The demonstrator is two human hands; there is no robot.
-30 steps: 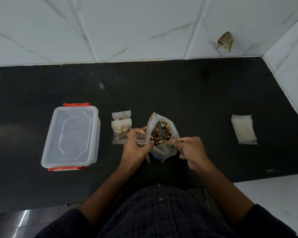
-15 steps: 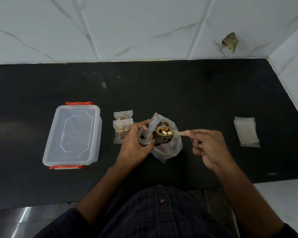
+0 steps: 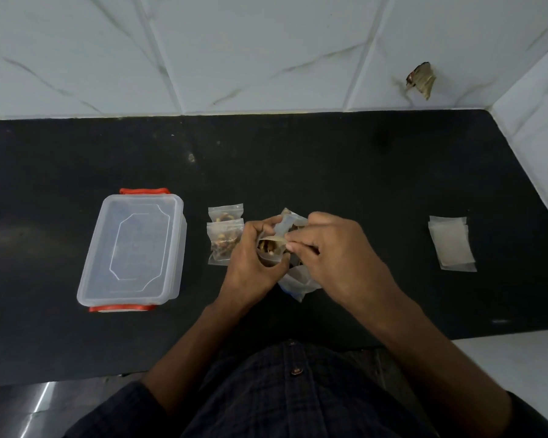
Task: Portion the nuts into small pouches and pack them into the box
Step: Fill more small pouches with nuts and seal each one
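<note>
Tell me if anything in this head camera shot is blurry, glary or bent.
Head view: the right hand is slightly motion-blurred at its fingertips; the wall's tile joints bow from wide-angle distortion; soft glare sits on the box lid and the metal strip at bottom left; the countertop is dim but sharp.

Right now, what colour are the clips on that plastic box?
Red-orange clips at both ends of the clear box, seen from the head view.

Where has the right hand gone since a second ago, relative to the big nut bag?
Yes, it moved. The right hand has swung left over the big nut bag to the small pouch that the left hand holds.
</note>
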